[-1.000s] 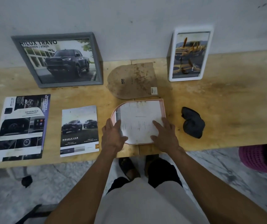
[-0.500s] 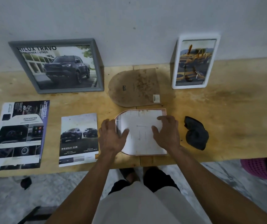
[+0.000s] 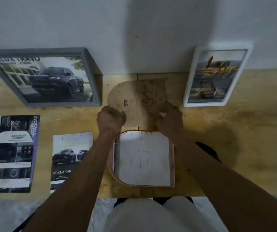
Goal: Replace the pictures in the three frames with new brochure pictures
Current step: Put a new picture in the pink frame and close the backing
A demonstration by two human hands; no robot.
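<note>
On the table [image 3: 235, 134], beyond the pink frame [image 3: 172, 164], I saw both hands, left [image 3: 110, 118] and right [image 3: 170, 117], grasping the brown backing board [image 3: 134, 96].

Both arms reach forward, one on each side of the pink frame [image 3: 172, 158]. The left hand [image 3: 111, 118] sits beyond its far-left corner, fingers curled under. The right hand [image 3: 169, 117] lies past its far-right corner, fingers bent down.

Black cloth [image 3: 208, 152] mostly behind right forearm.
</note>
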